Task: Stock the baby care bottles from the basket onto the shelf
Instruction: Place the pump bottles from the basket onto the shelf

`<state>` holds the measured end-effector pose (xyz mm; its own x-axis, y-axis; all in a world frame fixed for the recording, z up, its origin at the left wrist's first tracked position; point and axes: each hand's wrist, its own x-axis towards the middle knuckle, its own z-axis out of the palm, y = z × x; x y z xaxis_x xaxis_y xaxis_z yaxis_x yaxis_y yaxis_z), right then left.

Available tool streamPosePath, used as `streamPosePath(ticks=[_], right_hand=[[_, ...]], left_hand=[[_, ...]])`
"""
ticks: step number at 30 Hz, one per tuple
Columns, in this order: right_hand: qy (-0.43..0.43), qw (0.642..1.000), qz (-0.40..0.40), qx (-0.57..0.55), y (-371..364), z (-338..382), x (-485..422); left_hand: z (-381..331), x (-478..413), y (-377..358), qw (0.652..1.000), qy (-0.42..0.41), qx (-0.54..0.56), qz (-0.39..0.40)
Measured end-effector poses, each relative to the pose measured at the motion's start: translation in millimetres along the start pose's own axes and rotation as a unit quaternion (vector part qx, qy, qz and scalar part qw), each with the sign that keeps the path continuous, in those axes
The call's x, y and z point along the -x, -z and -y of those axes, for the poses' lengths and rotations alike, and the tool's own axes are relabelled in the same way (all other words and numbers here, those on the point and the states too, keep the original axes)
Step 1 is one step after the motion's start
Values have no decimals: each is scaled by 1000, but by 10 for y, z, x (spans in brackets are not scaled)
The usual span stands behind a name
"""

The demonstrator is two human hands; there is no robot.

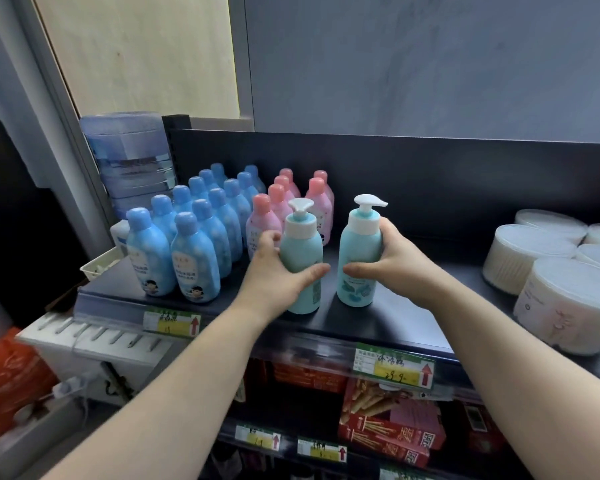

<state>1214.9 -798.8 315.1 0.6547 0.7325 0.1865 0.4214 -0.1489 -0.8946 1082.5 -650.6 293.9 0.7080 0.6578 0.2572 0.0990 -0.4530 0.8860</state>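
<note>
Baby care bottles, two teal pump-top ones, stood upright on the dark shelf [406, 317], one in each hand. The left hand [278, 271] wrapped fingers and thumb round the lower body of the left bottle [300, 247], and the right hand [399, 261] gripped the right bottle [359, 244] the same way, thumbs nearly facing across the gap. Both bases appeared to rest on the shelf near its front edge. Blue bottles [187, 247] stood in rows just outside the left hand, pink bottles [284, 199] directly beyond it, and round cotton packs [561, 299] lay well outside the right hand. The teal bottles looked like stiff, smooth plastic, probably fairly heavy if full and a little slippery, so the body seemed a safer hold than the pump head [369, 201], which could twist or depress. The basket was out of view, the label print was too small to read, and the fingers behind each bottle were hidden.
</note>
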Motion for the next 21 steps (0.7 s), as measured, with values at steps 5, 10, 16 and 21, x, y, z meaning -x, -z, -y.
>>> streamPosePath(ticks=[5, 10, 16, 21], right_hand=[[-14, 998, 47, 31, 128, -56, -29], [-16, 999, -5, 46, 170, -120, -87], [-21, 999, 5, 45, 215, -143, -118], [-15, 999, -6, 52, 219, -182, -156]], left_hand=[[58, -84, -47, 996, 26, 73, 54], [28, -208, 34, 961, 24, 163, 224], [35, -219, -65, 970, 17, 141, 195], [52, -296, -146, 983, 2, 105, 150]])
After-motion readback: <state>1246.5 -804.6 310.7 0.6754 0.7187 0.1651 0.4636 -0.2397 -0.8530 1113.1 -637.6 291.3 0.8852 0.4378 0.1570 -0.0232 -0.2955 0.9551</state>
